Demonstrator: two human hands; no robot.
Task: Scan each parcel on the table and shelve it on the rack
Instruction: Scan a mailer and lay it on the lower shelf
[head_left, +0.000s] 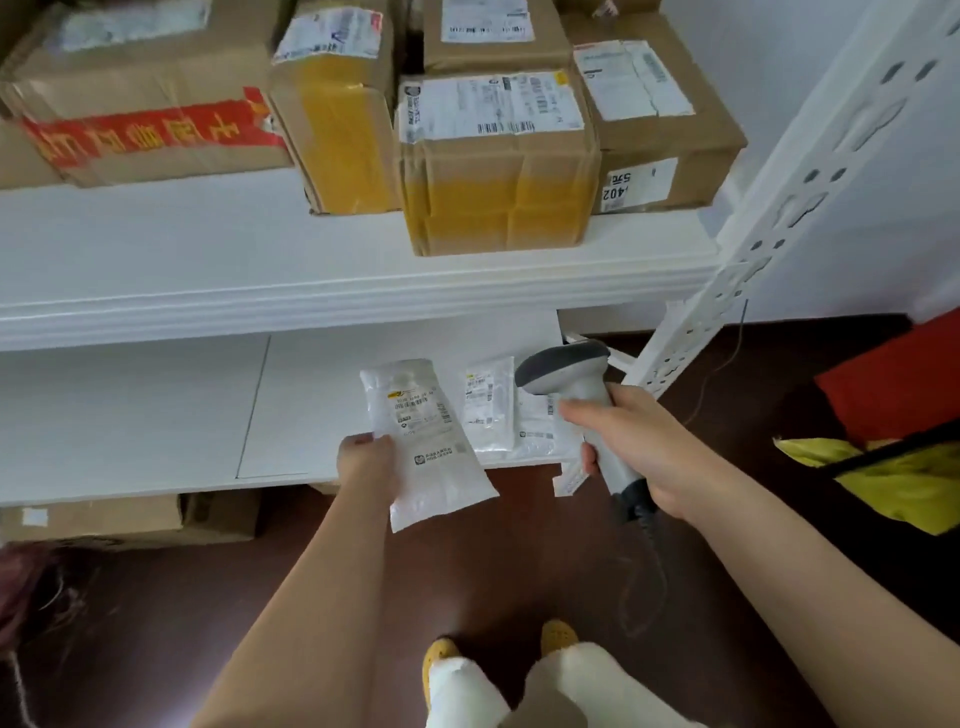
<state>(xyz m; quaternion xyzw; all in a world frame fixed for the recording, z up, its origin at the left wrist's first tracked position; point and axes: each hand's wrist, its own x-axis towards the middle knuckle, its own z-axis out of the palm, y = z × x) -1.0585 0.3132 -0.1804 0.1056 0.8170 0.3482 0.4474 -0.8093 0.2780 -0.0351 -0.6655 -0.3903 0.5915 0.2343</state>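
My left hand (366, 465) pinches a white plastic mailer parcel (423, 441) by its left edge, label side up, over the front edge of the lower rack shelf (156, 415). My right hand (639, 441) grips the handle of a grey-and-white barcode scanner (576, 384), whose head points left toward the parcel. Two more white mailers lie flat on the lower shelf: one (488, 405) just behind the held parcel, another (537, 421) partly hidden by the scanner.
The upper shelf (311, 270) holds several taped cardboard boxes (496, 161). A white perforated rack post (769, 223) slants at the right. Red and yellow bags (893, 441) sit on the dark floor to the right. A cardboard box (130, 519) lies under the lower shelf.
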